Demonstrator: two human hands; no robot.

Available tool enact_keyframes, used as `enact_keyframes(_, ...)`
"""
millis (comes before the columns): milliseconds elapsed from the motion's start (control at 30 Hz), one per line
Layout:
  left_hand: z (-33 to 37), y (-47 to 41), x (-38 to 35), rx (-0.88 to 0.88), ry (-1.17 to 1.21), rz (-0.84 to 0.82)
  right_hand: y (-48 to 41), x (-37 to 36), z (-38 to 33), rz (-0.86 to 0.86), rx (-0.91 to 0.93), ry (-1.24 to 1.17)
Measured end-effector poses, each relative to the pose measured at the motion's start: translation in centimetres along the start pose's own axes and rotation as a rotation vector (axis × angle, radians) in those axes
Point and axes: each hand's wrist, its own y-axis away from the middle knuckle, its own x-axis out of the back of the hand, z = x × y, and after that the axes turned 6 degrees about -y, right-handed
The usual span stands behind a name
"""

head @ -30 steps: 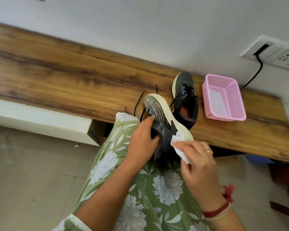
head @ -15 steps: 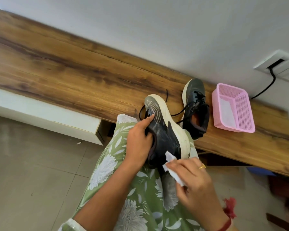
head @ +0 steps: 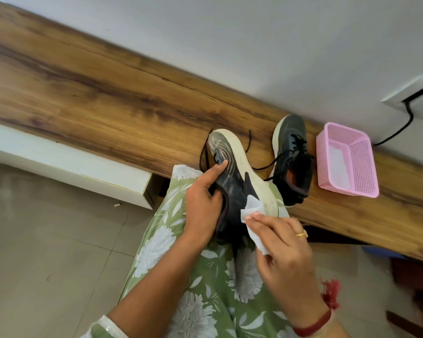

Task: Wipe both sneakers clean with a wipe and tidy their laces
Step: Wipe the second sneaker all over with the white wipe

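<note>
Two sneakers in view. Held sneaker (head: 232, 184) is tipped on its side, white midsole edge turned up and to the right, toe over the desk (head: 103, 98) front edge, heel end over the lap in a green floral garment (head: 205, 289). Left hand (head: 202, 208) has its grip curled round the collar, index finger laid straight along the upper. Right hand (head: 286, 254) pinches a white wipe (head: 252, 208) between thumb and fingers, and the wipe presses on the dark side panel just beside the midsole. Ring on one right finger.

Second sneaker (head: 292, 157) stands upright on the desk, toe to the wall, heel close to the front edge, narrow gap to the pink basket (head: 362, 167) on its right. Its laces (head: 274, 164) are loose and trail left under the held sneaker. Held sneaker's own laces hang in loops off the toe end.

Open room: long bare run of desk to the left of the shoes, and open floor (head: 47, 240) on the person's left. Right side is tight, with basket, then cable (head: 401, 128) and wall socket (head: 415, 98).

Hidden: held sneaker's heel sits behind both hands, outsole faces away. Socket is cut by the frame edge. Something white lies in the basket, possibly a sheet. Items under the desk at right are too blurred to name.
</note>
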Motion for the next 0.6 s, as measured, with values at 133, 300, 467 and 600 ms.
enact_keyframes(133,0.0,-0.1,-0.9,0.012,0.068,-0.023,0.6,0.8,0.4,0.033,-0.032,-0.156)
enact_keyframes(300,0.2,-0.1,-1.4,-0.021,0.075,-0.025,-1.6,2.0,1.4,0.127,-0.069,-0.165)
enact_keyframes(467,-0.3,-0.3,-1.7,-0.041,0.052,-0.036,0.5,0.7,2.0,0.028,-0.045,-0.019)
enact_keyframes(600,-0.6,-0.2,-1.9,-0.064,0.022,-0.066,2.4,0.7,1.2,0.001,-0.01,-0.038)
